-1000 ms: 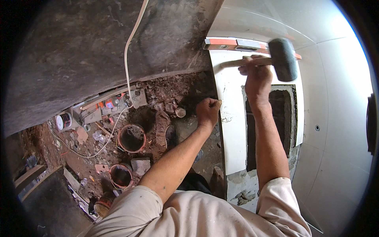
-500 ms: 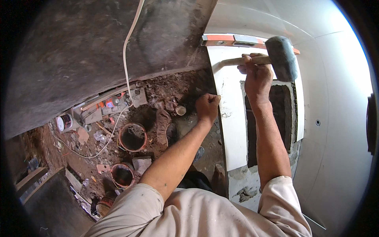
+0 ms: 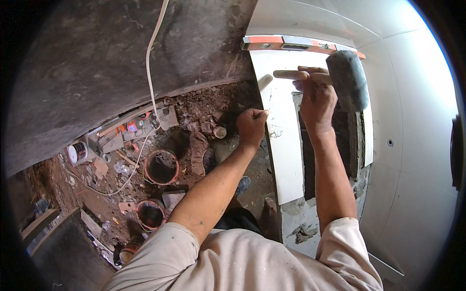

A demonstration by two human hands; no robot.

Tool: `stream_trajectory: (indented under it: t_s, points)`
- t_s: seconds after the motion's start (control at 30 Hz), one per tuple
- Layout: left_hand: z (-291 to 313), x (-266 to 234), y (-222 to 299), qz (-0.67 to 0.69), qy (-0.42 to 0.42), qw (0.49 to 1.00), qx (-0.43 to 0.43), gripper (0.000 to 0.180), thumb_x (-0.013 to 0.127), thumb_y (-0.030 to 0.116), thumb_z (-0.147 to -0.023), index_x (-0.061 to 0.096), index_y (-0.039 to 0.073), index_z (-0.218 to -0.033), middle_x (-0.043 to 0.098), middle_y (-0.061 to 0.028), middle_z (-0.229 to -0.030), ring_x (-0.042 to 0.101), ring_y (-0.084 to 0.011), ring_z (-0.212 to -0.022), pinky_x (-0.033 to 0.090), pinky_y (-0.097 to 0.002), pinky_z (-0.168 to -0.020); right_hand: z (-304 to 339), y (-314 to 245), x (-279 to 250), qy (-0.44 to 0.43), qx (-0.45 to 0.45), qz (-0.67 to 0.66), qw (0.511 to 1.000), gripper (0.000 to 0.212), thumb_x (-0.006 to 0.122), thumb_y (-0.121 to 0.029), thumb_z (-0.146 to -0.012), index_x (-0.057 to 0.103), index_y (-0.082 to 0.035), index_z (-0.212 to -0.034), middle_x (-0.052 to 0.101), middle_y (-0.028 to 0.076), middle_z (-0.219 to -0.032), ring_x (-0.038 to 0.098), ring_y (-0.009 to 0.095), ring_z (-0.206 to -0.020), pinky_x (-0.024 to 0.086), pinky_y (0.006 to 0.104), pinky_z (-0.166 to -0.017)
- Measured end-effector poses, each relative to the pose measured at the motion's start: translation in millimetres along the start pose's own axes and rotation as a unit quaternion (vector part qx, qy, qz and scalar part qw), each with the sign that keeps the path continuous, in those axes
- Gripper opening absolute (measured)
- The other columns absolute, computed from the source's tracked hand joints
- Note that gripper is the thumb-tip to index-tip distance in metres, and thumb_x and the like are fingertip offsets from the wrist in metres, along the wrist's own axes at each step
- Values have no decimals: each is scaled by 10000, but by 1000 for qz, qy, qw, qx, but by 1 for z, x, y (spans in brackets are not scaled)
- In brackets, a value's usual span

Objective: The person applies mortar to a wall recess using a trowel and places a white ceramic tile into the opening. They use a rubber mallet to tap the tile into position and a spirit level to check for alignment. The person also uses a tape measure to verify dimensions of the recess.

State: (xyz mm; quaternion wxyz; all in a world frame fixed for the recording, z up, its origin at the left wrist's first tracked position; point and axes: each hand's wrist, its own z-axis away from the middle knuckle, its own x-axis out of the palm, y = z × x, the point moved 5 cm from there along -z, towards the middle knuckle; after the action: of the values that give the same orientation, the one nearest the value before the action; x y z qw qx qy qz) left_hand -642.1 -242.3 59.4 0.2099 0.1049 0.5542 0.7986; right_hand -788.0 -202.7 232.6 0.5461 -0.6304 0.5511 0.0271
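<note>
My right hand [image 3: 318,104] is closed around the wooden handle of a rubber mallet [image 3: 348,80]. Its dark grey head hangs to the right of my fingers, over the far part of a white tiled counter. The handle's end points left. At the counter's left edge, my left hand [image 3: 251,127] is closed, thumb and forefinger pressed together by the rim of the white tile [image 3: 284,145]; anything between them is hidden. Beyond the mallet, an orange and grey spirit level [image 3: 296,44] lies across the tile's far end. A rectangular cut-out [image 3: 342,140] with rough mortar edges is partly covered by my right forearm.
White wall panels [image 3: 383,194] rise on the right and far side. A dark wall [image 3: 97,72] stands left, with a white cable [image 3: 149,63] hanging down it. On the rubble floor stand buckets [image 3: 161,167], a paint tin [image 3: 77,152] and scraps.
The mallet head has dropped slightly and tilted, while its handle end lifted off toward the right of its shadow. My left hand stays by the tile edge. The view has shifted a little.
</note>
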Motion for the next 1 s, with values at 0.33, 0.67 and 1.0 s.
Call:
stream_trajectory:
  t_s: [0.33,0.67,1.0]
  points:
    - [-5,4,-16,36,-2,999,6,201,777,192,-880,748,-6,-865,715,-50,-762,605,-136,-683,494,-340,-678,14,-1,-6,-13,-53,42,998,174,592,-131,-1038,633,33,-1078,717,157,-864,733,227,-797,582,343,-659]
    - [-19,0,-27,-75,-69,993,-52,375,784,295,-875,684,-46,-755,605,-51,-626,560,-160,-545,467,-367,-537,262,-21,-172,351,378,-232,825,184,666,-119,-978,563,31,-1000,729,208,-955,750,258,-777,649,360,-611]
    - [-32,13,-9,-233,-130,960,-79,412,723,311,-962,704,-99,-1005,708,-170,-884,652,-243,-617,573,-364,-466,499,-55,-125,690,482,-223,492,319,698,-190,-949,500,53,-1009,637,208,-954,699,322,-656,624,428,-589]
